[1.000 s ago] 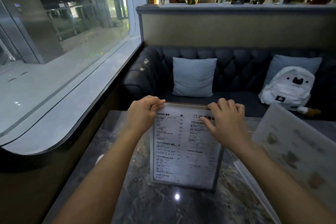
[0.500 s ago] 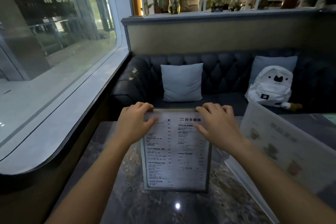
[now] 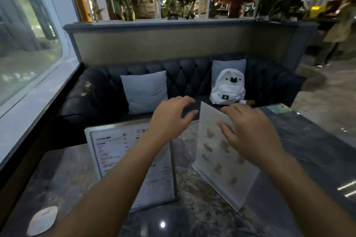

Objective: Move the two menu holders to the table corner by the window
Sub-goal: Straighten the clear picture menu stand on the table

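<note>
A framed drinks menu holder [image 3: 111, 152] with printed text stands upright on the dark marble table [image 3: 308, 140], on its window side, partly hidden by my left forearm. A second, clear acrylic menu holder [image 3: 215, 158] with food pictures stands to its right, turned edge-on. My left hand [image 3: 169, 119] hovers with spread fingers just left of the acrylic holder's top edge, holding nothing. My right hand [image 3: 250, 132] is in front of the acrylic sheet near its top, fingers apart; I cannot tell whether it touches.
A window [image 3: 28, 44] and its sill run along the left. A dark tufted sofa [image 3: 96, 92] behind the table holds two pale cushions [image 3: 144, 90] and a white backpack [image 3: 228, 86]. A white round object [image 3: 43, 219] lies at the table's near left. A person [image 3: 339, 25] stands far right.
Both hands let go of the text menu holder's top edge and moved right to the acrylic holder. The view swung right, so the text menu now appears at the left.
</note>
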Available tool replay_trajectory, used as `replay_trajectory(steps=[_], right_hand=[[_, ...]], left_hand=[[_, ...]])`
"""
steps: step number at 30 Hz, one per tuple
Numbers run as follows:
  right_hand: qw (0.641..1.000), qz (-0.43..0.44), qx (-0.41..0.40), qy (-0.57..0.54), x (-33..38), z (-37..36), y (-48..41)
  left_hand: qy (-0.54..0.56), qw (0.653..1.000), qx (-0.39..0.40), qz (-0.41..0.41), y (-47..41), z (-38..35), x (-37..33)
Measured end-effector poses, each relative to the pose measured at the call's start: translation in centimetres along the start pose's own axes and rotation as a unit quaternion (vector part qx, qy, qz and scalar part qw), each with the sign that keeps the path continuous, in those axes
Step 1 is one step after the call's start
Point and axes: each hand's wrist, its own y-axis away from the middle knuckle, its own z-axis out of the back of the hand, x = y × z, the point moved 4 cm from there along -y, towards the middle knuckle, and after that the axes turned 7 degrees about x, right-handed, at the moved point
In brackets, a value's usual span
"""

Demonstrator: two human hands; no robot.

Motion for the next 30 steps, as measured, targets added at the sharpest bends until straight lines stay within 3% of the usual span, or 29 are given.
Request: replay_trajectory(steps=[7,12,16,30], right_hand=[[0.992,-0.118,0.031,0.032,-5.2,-0.4,3.5],[0.987,-0.153,0.055,0.004,-7.2,-1.6,5.0],[0.983,-0.171,0.036,-0.064,-8.0,-1.9,5.2],[0.964,-0.225,0.013,-0.144,-12.1,-4.2,2.9]], left_hand=[[-0.028,0.993,0.067,-0.092,-2.9,-5.0,-3.0],[-0.058,0.983,0.145,-0.1,-3.1,-7.6,-3.0],[-0.048,0.987,0.119,-0.097,-3.2,-7.4,-2.9],[0.028,0.998,0.055,-0.018,-3.7,-7.4,-3.7]])
